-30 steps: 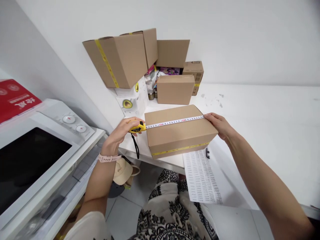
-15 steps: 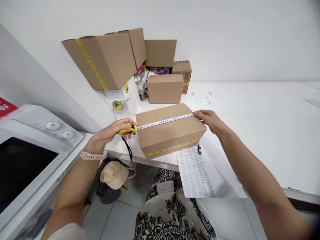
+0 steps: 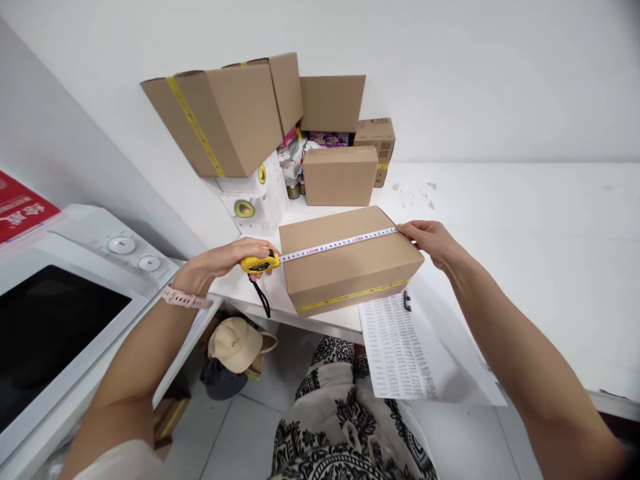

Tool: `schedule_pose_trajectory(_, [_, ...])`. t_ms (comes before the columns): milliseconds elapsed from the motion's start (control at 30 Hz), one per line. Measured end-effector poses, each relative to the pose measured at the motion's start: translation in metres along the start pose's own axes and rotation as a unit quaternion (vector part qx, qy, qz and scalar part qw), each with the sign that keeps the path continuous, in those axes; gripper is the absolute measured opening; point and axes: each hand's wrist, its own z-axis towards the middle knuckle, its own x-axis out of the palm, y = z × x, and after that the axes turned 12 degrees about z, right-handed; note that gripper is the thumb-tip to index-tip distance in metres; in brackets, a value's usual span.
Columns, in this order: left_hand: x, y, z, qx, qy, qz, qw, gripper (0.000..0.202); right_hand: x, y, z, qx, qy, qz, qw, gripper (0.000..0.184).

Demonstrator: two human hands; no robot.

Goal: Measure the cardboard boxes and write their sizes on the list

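Note:
A closed cardboard box [image 3: 345,270] with a yellow tape strip lies at the near edge of the white table [image 3: 525,227]. A white measuring tape blade [image 3: 337,243] runs across its top from left to right. My left hand [image 3: 233,257] is closed round the yellow tape measure case [image 3: 259,263] at the box's left end; a black strap hangs from it. My right hand [image 3: 429,239] pinches the tape's end at the box's right edge.
A printed sheet [image 3: 400,347] with a black pen [image 3: 407,301] lies under the box's right side. Several cardboard boxes [image 3: 225,120] are stacked at the back by the wall. A white microwave [image 3: 65,300] stands at left. A beige cap [image 3: 235,343] lies on the floor.
Only the view has shifted, left then back right. Both hands keep the tape stretched across the box as before.

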Motion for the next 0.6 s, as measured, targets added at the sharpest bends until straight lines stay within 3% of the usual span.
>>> schedule_pose_trajectory(400, [0.001,0.003,0.010,0.013,0.046,-0.044,0.998,0.031,0.002,0.003,0.000,0.014,-0.008,0.003,1.000,0.023])
schedule_pose_trajectory(600, [-0.002,-0.009,0.007,0.042,-0.016,-0.036,0.998,0.021,0.001,0.000,0.001,0.006,-0.012,-0.020,1.000,0.023])
